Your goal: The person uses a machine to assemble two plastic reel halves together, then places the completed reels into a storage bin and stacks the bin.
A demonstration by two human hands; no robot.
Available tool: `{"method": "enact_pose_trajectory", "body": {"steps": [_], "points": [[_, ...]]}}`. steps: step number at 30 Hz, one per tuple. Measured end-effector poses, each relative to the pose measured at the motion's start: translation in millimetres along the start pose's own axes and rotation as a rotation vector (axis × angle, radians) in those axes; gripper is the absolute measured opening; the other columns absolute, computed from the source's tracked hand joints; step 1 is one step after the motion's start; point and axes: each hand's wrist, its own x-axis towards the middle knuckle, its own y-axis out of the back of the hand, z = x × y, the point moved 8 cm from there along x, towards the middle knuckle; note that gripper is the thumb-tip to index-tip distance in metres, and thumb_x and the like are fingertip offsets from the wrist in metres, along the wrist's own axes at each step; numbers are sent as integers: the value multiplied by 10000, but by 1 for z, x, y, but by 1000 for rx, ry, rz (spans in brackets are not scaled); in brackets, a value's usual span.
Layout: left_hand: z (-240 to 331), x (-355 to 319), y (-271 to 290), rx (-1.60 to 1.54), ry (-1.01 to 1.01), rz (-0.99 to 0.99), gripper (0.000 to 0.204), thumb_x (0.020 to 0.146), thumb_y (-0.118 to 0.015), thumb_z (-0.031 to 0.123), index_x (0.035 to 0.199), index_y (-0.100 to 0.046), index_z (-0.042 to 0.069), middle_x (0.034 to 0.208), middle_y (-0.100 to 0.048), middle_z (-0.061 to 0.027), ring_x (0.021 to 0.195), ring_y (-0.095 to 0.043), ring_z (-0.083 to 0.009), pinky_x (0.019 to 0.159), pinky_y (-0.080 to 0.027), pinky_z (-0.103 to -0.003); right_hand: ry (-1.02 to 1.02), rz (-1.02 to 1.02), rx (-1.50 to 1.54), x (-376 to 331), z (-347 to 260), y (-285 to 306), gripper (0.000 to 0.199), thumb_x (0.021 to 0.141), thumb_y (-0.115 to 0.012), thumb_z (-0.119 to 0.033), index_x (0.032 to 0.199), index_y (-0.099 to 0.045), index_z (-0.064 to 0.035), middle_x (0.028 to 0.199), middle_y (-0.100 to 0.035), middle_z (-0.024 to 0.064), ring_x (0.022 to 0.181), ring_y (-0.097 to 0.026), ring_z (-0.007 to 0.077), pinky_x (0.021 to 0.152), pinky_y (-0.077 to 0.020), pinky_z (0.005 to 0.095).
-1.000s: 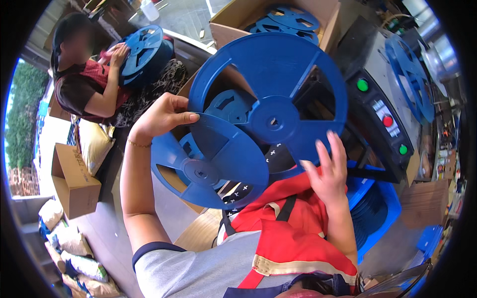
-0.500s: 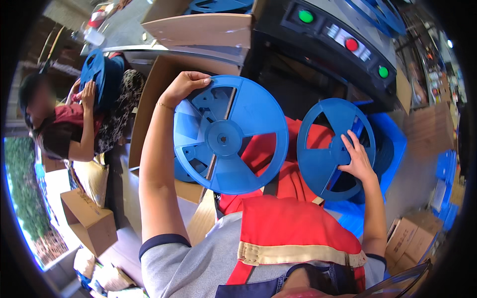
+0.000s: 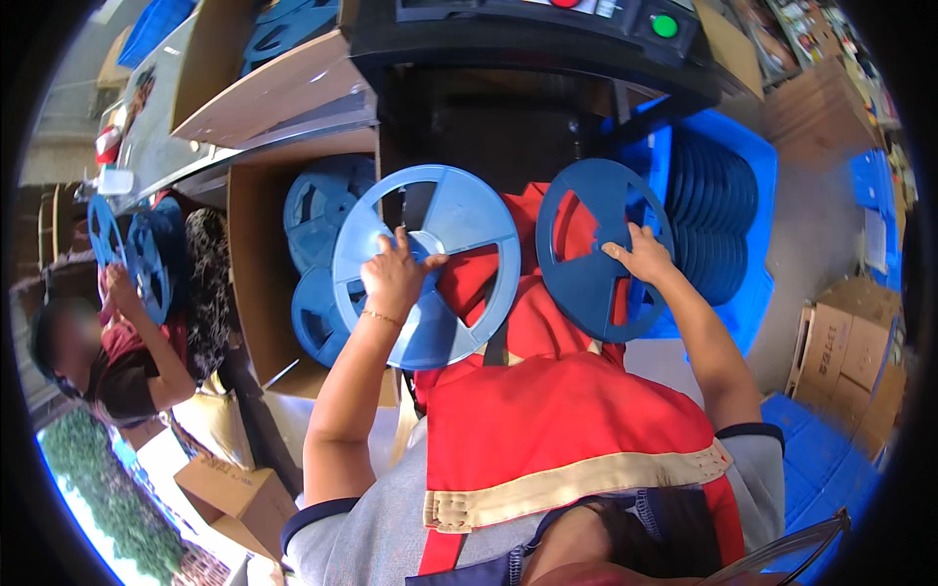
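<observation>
The person holds two blue plastic reels, one in each hand, above a red apron (image 3: 557, 420). The left hand (image 3: 394, 276) pinches the lighter reel (image 3: 427, 266) at its hub, fingers curled through an opening. The right hand (image 3: 640, 257) grips the darker reel (image 3: 598, 249) at its lower right rim, fingers closed over the edge. At least three more reels lie in an open cardboard box (image 3: 256, 283) to the left, and one stack of reels (image 3: 718, 220) fills a blue bin on the right. A co-worker at far left holds two further reels (image 3: 137, 254).
</observation>
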Motion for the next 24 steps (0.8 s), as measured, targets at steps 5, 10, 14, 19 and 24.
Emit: {"method": "enact_pose_trajectory", "body": {"steps": [5, 10, 14, 19, 24], "points": [[-13, 12, -26, -388, -76, -306, 1272, 549, -627, 811, 1477, -218, 43, 1445, -271, -325, 1122, -526, -461, 897, -482, -470, -181, -449, 156, -11, -22, 5, 1237, 676, -351, -909, 1484, -118, -3, 1350, -401, 324, 684, -699, 269, 487, -562, 280], [-11, 14, -27, -617, -2, -415, 1319, 475, -847, 639, 1490, -192, 111, 1498, -195, -276, 1305, -354, -488, 1022, -399, -525, -276, -424, 213, -9, -18, -16, 1376, 574, -424, -941, 1487, 54, -30, 1466, -226, 324, 808, -694, 369, 586, -597, 326], [-24, 5, -34, -830, -44, -436, 1350, 382, -922, 538, 1473, -218, 172, 1460, -198, -253, 1278, -376, -492, 1041, -387, -541, -228, -381, 320, -30, -30, -10, 1299, 629, -720, -674, 1500, 48, -91, 1534, -47, 257, 1270, -419, 455, 738, -589, 472], [-42, 4, 22, -1202, -45, -233, 1283, 457, -925, 485, 1465, -218, 125, 1416, -266, -251, 1207, -453, -465, 842, -545, -494, -302, -258, 557, -34, -33, -9, 1150, 705, -779, -446, 1508, -25, -115, 1492, -228, 235, 1285, -412, 426, 857, -522, 548], [-15, -12, 116, -1438, -326, -21, 1180, 608, -900, 334, 1465, -150, 22, 1361, -377, -209, 1029, -554, -269, 843, -511, -359, 117, -104, 916, -53, -74, 65, 985, 726, -765, -256, 1499, -168, -136, 1293, -486, 173, 1070, -585, 320, 865, -506, 430]]}}
